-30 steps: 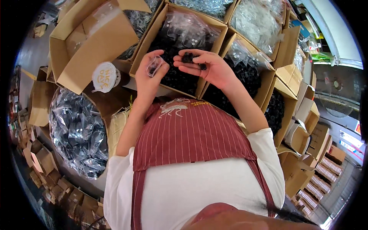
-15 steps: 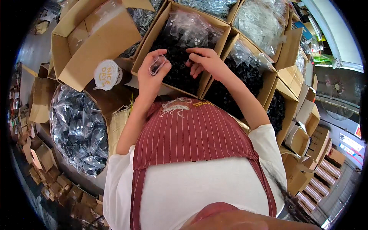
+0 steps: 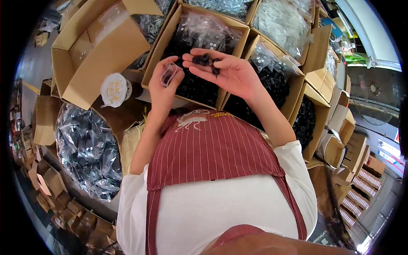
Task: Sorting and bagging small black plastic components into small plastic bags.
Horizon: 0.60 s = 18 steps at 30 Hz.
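Though loose, black parts [image 3: 197, 90] in carton [image 3: 168, 35].

Location type: workshop or storeroom for small parts. Indicators: open cartons [image 3: 223, 98] stand side by side in front of the worker, filled with loose black parts [image 3: 197, 89] and clear bags [image 3: 282, 21]. A round container at left holds bagged dark items [image 3: 87, 148]. Further boxes [image 3: 51, 180] crowd the left edge of the area. At right: a large fan [image 3: 376, 115] and stacked goods [image 3: 361, 191]. Worker clothing: a striped apron [image 3: 216, 148].
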Tool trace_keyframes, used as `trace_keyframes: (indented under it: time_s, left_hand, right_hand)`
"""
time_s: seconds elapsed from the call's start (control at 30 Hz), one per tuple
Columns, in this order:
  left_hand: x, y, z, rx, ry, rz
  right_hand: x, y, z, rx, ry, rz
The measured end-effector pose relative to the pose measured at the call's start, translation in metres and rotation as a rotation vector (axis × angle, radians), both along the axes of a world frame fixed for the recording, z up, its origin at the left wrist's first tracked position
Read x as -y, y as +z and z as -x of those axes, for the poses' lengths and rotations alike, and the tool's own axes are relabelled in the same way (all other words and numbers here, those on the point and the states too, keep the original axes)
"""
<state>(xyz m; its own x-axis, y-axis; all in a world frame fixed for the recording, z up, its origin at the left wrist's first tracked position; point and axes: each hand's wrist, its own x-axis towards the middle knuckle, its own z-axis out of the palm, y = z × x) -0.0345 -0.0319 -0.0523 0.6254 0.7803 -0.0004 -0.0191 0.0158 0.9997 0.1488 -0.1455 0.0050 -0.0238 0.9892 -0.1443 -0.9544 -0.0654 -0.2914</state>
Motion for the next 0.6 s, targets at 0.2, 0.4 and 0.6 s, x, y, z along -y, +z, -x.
trace_keyframes:
  time_s: [0.2, 0.4, 0.6]
  left_hand:
    - [-0.0007, 0.0015, 0.0018, -0.02, -0.003, 0.041]
    - [0.0017, 0.0006, 0.0011, 0.004, -0.007, 0.009]
    - [0.0041, 0.0016, 0.0007, -0.002, -0.022, 0.0]
  right_hand:
    - [0.0019, -0.0014, -0.0002, 0.044, -0.003, -0.015]
    - [0.0003, 0.0031, 0.0003, 0.01, 0.002, -0.033]
    - [-0.0005, 0.0051, 0.0011, 0.313, -0.027, 0.093]
